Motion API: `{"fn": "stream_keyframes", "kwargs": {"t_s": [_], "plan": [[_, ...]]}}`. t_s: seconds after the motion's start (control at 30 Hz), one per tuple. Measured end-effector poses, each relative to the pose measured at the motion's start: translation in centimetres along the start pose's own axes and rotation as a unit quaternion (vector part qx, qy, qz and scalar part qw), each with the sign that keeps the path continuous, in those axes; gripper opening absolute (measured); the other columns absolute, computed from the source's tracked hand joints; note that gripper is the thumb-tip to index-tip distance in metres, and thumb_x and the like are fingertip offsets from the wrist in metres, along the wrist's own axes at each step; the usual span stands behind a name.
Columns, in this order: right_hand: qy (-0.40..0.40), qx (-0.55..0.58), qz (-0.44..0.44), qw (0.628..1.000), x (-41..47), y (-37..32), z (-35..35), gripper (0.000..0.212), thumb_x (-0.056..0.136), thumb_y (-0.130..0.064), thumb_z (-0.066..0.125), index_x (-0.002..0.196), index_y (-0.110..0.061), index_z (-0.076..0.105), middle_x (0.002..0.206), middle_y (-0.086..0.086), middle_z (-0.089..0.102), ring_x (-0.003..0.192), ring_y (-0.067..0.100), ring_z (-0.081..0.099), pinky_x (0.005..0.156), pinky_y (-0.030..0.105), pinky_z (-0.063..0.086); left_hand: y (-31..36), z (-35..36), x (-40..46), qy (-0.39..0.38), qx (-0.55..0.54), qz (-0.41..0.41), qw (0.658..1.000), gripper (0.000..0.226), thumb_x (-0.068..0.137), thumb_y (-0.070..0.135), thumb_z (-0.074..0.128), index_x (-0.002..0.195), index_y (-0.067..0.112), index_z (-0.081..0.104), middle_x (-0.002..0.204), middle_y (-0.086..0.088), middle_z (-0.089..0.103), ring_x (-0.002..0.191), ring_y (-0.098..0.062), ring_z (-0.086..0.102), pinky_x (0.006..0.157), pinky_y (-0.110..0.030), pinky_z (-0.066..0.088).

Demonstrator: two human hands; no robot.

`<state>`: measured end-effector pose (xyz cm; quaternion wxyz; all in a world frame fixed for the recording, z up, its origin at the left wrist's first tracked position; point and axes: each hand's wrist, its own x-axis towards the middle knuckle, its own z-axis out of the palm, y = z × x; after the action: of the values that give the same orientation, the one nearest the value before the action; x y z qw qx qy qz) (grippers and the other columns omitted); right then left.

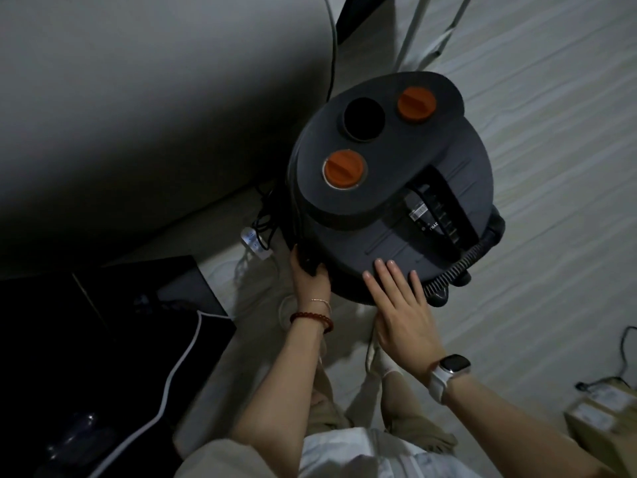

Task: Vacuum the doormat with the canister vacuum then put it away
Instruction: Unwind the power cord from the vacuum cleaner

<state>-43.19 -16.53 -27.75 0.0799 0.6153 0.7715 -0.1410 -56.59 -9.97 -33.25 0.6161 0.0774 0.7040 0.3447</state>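
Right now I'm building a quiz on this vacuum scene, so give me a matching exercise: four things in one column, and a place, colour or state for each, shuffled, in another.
Things:
1. left hand
2. right hand
3. knobs
4. power strip

Descriptions:
A. orange, on the canister vacuum's top
B. white, on the floor by the wall
C. fingers flat on the lid
D. gripping a black part at the vacuum's side

Pairs: 1-D, 2-C, 3-A, 4-B

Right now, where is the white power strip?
In the head view, the white power strip lies on the floor left of the canister vacuum, just above the left hand, near the wall.
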Motion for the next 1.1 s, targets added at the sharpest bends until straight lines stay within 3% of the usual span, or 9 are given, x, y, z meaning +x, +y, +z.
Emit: {"fn": "stream_keyframes", "kwargs": {"t_s": [0.07, 0.23, 0.5, 0.63, 0.7, 0.77, 0.87, 1.0, 1.1], "plan": [[0.001, 0.008, 0.005, 1.0, -0.5, 0.3, 0.0, 0.065, 0.076, -0.018, 0.033, 0.141, -0.014, 0.03, 0.147, 0.011, 0.033, 0.138, 0.025, 0.019, 0.115, 0.042, 0.002, -0.1, 1.0, -0.9, -0.007, -0.115, -0.071, 0.991, 0.066, 0.088, -0.016, 0.039, 0.143, 0.019, 0.03, 0.142, -0.014, 0.041, 0.13, -0.034, 0.04, 0.105, -0.054, 0.037], [-0.001, 0.032, 0.016, 0.999, -2.3, 1.3, 0.2, 0.062, 0.077, -0.019, 0.034, 0.139, -0.013, 0.033, 0.146, 0.012, 0.036, 0.138, 0.024, 0.02, 0.114, 0.042, 0.004, 0.4, 1.4, -2.7, -0.01, -0.152, -0.131, 0.98, 0.05, 0.091, -0.012, 0.035, 0.135, 0.011, 0.042, 0.138, -0.019, 0.046, 0.128, -0.034, 0.043, 0.094, -0.039, 0.041], [-0.011, 0.04, 0.054, 0.998, -5.5, 3.9, 0.5, 0.063, 0.075, -0.02, 0.037, 0.138, -0.014, 0.033, 0.142, 0.016, 0.042, 0.133, 0.025, 0.025, 0.112, 0.039, 0.004, -0.7, 3.8, -6.3, -0.041, -0.217, -0.169, 0.96, 0.053, 0.095, -0.006, 0.033, 0.145, 0.012, 0.025, 0.148, -0.017, 0.031, 0.135, -0.036, 0.032, 0.104, -0.05, 0.034], [-0.006, 0.075, 0.072, 0.995, -6.6, 6.5, 1.0, 0.081, 0.064, -0.011, 0.073, 0.136, -0.012, 0.035, 0.138, 0.017, 0.048, 0.129, 0.031, 0.043, 0.111, 0.045, 0.027, -1.6, 5.3, -7.8, -0.006, -0.235, -0.172, 0.957, 0.05, 0.095, -0.004, 0.039, 0.143, 0.004, 0.027, 0.144, -0.02, 0.034, 0.133, -0.037, 0.035, 0.098, -0.047, 0.04], [-0.01, 0.119, 0.089, 0.989, -7.0, 7.6, 0.8, 0.08, 0.064, -0.007, 0.075, 0.135, -0.009, 0.039, 0.136, 0.018, 0.049, 0.123, 0.034, 0.05, 0.102, 0.048, 0.037, -1.9, 6.2, -8.7, -0.006, -0.239, -0.181, 0.954, 0.05, 0.093, -0.006, 0.041, 0.141, -0.002, 0.028, 0.141, -0.023, 0.037, 0.131, -0.037, 0.038, 0.094, -0.045, 0.042], [-0.005, 0.189, 0.115, 0.975, -7.2, 8.5, 0.5, 0.067, 0.074, -0.003, 0.067, 0.136, -0.006, 0.041, 0.138, 0.018, 0.047, 0.125, 0.033, 0.049, 0.103, 0.047, 0.041, -2.2, 7.3, -9.5, -0.012, -0.238, -0.19, 0.953, 0.05, 0.091, -0.009, 0.044, 0.14, -0.005, 0.029, 0.136, -0.024, 0.042, 0.127, -0.037, 0.043, 0.092, -0.044, 0.044], [0.004, 0.273, 0.153, 0.95, -6.7, 9.7, -0.1, 0.054, 0.087, -0.006, 0.051, 0.14, -0.008, 0.036, 0.143, 0.013, 0.042, 0.132, 0.025, 0.04, 0.111, 0.036, 0.033, -2.7, 9.3, -10.7, -0.021, -0.238, -0.196, 0.951, 0.04, 0.091, -0.007, 0.048, 0.129, -0.004, 0.038, 0.112, -0.02, 0.053, 0.124, -0.036, 0.047, 0.09, -0.044, 0.045], [0.013, 0.353, 0.16, 0.922, -5.4, 11.8, -1.2, 0.051, 0.093, -0.009, 0.043, 0.142, -0.013, 0.031, 0.141, 0.008, 0.043, 0.13, 0.018, 0.039, 0.105, 0.021, 0.027, -3.2, 12.1, -11.9, -0.019, -0.227, -0.181, 0.957, 0.022, 0.091, 0.002, 0.053, 0.112, -0.001, 0.046, 0.093, -0.014, 0.055, 0.109, -0.031, 0.054, 0.087, -0.041, 0.046], [0.01, 0.466, 0.201, 0.862, -3.9, 13.2, -2.2, 0.047, 0.096, -0.013, 0.039, 0.142, -0.015, 0.031, 0.136, 0.008, 0.049, 0.121, 0.02, 0.049, 0.105, 0.03, 0.038, -3.2, 13.7, -12.2, 0.021, -0.24, -0.151, 0.959, 0.006, 0.093, 0.001, 0.05, 0.098, 0.001, 0.046, 0.089, -0.015, 0.054, 0.095, -0.027, 0.058, 0.093, -0.042, 0.046]]}}
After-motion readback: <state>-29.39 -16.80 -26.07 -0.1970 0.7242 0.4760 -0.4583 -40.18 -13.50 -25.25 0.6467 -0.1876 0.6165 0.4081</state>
